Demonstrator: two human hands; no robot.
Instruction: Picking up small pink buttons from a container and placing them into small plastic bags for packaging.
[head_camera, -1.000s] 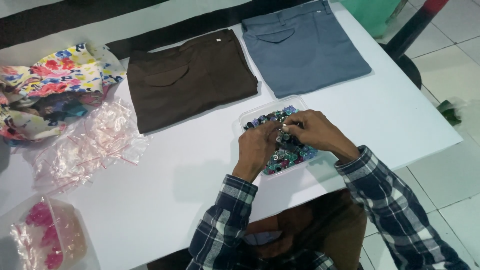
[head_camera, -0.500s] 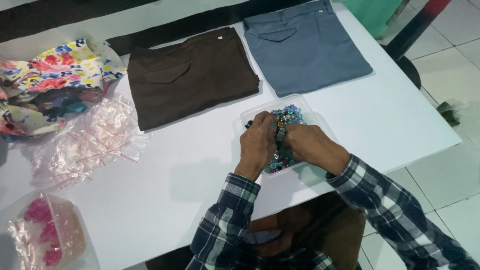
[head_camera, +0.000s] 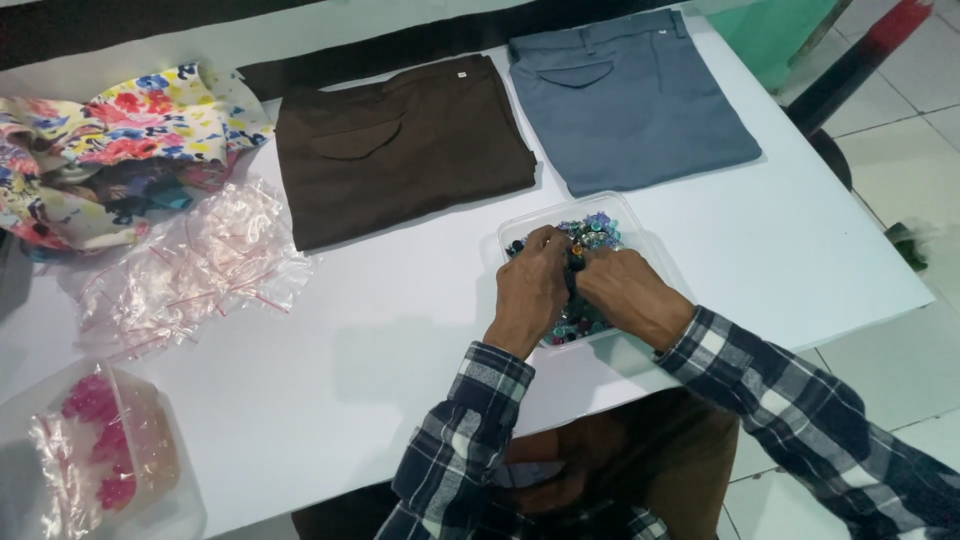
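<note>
A white table (head_camera: 800, 260) fills most of the view. Beyond its right edge lies a pale tiled floor (head_camera: 900, 170) with dark grout lines. A dark band (head_camera: 120, 30) runs along the table's far edge.

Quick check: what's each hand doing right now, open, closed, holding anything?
Left hand: fingers curled down into the tray of beads; grip hidden, cannot tell.
Right hand: the same, fingertips among the beads; cannot tell.

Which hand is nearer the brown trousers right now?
Left. The left hand is in the bead tray, just right of and below the brown trousers; the right hand sits farther right.
</note>
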